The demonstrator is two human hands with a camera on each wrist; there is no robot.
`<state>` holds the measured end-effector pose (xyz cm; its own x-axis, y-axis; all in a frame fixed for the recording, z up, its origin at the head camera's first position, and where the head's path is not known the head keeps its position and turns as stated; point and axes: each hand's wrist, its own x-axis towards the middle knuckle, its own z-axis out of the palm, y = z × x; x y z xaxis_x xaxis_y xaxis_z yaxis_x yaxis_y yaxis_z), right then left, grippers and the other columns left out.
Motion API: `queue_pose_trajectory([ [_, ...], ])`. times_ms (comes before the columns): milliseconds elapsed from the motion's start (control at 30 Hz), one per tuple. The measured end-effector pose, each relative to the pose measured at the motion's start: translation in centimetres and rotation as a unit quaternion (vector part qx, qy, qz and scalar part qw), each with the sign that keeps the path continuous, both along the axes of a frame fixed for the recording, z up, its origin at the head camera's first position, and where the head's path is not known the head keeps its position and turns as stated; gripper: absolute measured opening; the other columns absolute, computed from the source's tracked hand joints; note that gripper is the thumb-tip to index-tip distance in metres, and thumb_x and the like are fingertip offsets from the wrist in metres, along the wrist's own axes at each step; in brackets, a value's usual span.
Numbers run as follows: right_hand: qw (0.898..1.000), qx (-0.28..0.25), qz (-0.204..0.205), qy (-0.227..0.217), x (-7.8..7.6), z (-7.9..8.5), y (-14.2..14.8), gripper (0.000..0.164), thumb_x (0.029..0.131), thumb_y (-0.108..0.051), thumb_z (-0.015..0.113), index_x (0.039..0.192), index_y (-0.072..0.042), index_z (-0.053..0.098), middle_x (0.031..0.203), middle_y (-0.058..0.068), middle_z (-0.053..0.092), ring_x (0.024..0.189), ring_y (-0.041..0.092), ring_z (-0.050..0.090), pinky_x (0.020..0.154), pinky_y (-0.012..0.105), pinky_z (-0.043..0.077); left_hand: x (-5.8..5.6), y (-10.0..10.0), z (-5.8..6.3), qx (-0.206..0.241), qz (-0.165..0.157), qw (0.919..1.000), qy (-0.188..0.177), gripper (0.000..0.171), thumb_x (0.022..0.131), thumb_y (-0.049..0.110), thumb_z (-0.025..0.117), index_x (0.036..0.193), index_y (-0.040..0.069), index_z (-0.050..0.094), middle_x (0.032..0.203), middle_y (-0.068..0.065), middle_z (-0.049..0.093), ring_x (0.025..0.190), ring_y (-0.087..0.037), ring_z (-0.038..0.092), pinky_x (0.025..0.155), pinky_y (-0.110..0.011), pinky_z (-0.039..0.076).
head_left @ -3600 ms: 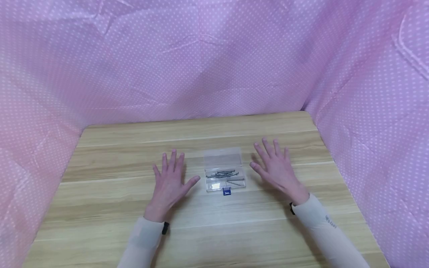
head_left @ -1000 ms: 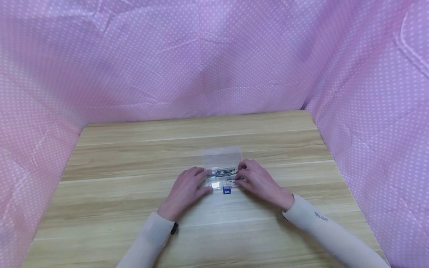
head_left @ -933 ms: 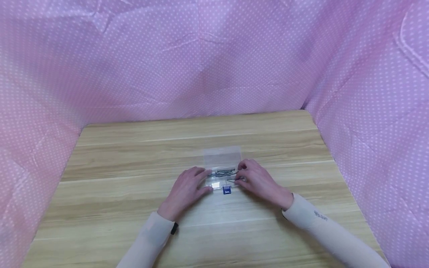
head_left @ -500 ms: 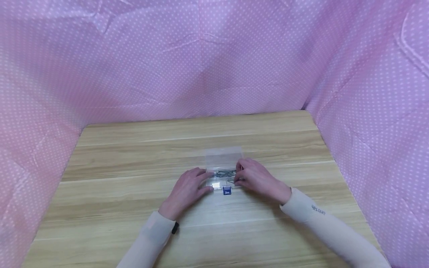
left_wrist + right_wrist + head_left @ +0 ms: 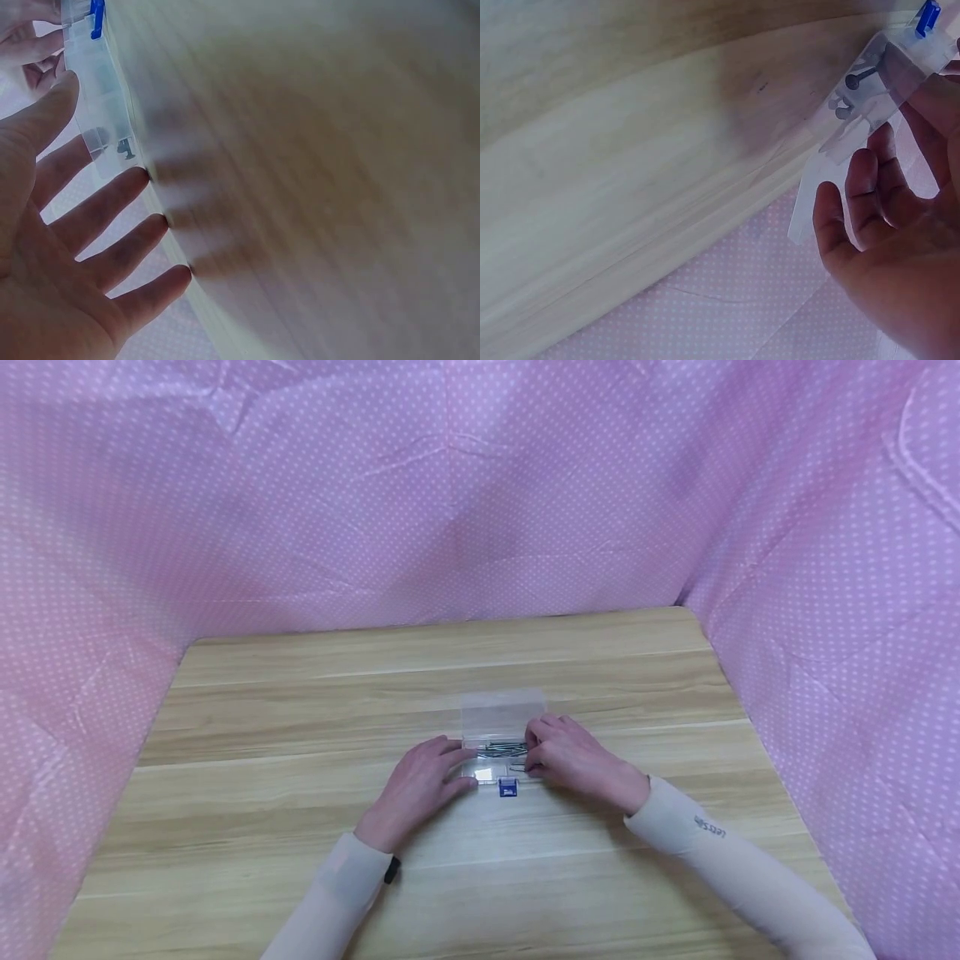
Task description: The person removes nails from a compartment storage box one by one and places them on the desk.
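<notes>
A clear plastic box (image 5: 489,783) with its lid (image 5: 502,714) laid back stands on the table. Several metal nails (image 5: 504,749) lie in its rear compartment. One or two more nails (image 5: 516,767) lie in the front right compartment. My left hand (image 5: 420,789) rests at the box's left end. Its thumb and index finger touch the box, and the other fingers are fairly straight, tips on the table. My right hand (image 5: 577,760) reaches in from the right with curled fingers, thumb and index pinching at a nail (image 5: 862,75). The fingertips hide part of that nail.
The box has a blue latch (image 5: 507,787) on its front edge. Wood-patterned table top (image 5: 300,710) surrounds the box. Pink dotted cloth (image 5: 450,527) hangs behind the table and at both sides.
Both hands have come in from beside the box to its two ends. Over the last second my right fingers have shifted slightly left over the nails, and the box has slid slightly right.
</notes>
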<state>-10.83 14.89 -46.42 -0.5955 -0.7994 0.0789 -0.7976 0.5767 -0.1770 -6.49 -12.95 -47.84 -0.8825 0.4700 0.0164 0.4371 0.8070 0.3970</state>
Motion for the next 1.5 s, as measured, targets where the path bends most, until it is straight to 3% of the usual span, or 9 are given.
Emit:
queue_pose_trajectory([
  [133,1.0,0.002,0.007,0.007,0.0,-0.1,-0.1,0.006,0.084,-0.016,0.086,0.084,-0.021,0.082,0.091,-0.005,0.054,0.087,0.018,0.046,0.072,0.031,0.039,-0.1,0.0,0.1,0.003,0.005,0.9999,-0.009,0.054,0.093,0.044,0.076,0.139,0.015,0.067,0.134,-0.01,0.067,0.128,-0.03,0.059,0.11,-0.049,0.045],
  [467,1.0,0.005,0.014,-0.005,-0.2,-0.1,0.2,0.003,0.089,-0.019,0.083,0.088,-0.02,0.08,0.097,-0.002,0.059,0.091,0.019,0.048,0.075,0.032,0.041,-1.0,0.1,0.2,0.001,0.055,0.9955,-0.076,0.08,0.09,0.05,0.079,0.154,0.013,0.049,0.143,-0.011,0.062,0.132,-0.032,0.057,0.111,-0.05,0.045],
  [767,0.999,0.019,0.031,-0.005,-0.3,-0.3,0.7,0.005,0.091,-0.023,0.081,0.087,-0.025,0.079,0.096,-0.004,0.051,0.093,0.019,0.046,0.079,0.034,0.038,-2.1,0.3,0.4,-0.024,0.038,0.9944,-0.096,0.083,0.088,0.058,0.077,0.155,0.018,0.049,0.145,-0.01,0.059,0.133,-0.032,0.054,0.11,-0.052,0.044],
  [967,0.999,0.028,0.024,0.023,-0.2,0.1,0.8,0.006,0.087,-0.021,0.084,0.085,-0.023,0.079,0.091,-0.004,0.051,0.089,0.019,0.046,0.08,0.035,0.04,-2.2,0.3,0.6,-0.03,0.035,0.9958,-0.08,0.073,0.085,0.057,0.08,0.144,0.02,0.06,0.14,-0.008,0.061,0.129,-0.03,0.055,0.106,-0.05,0.047],
  [1167,0.996,0.049,0.039,0.063,-0.2,0.6,0.8,0.006,0.085,-0.024,0.086,0.083,-0.022,0.081,0.09,-0.004,0.053,0.086,0.02,0.046,0.076,0.034,0.038,-2.1,0.3,0.8,-0.039,0.029,0.9973,-0.056,0.074,0.082,0.059,0.081,0.141,0.019,0.062,0.137,-0.009,0.062,0.126,-0.031,0.057,0.1,-0.052,0.051],
  [1500,0.996,0.059,0.048,0.053,-0.7,0.6,1.0,0.008,0.088,-0.019,0.081,0.086,-0.017,0.074,0.096,-0.003,0.057,0.088,0.018,0.05,0.074,0.031,0.04,-1.8,0.6,0.7,-0.047,0.035,0.9973,-0.045,0.072,0.082,0.06,0.081,0.137,0.018,0.062,0.135,-0.008,0.063,0.123,-0.032,0.058,0.096,-0.053,0.053],
])
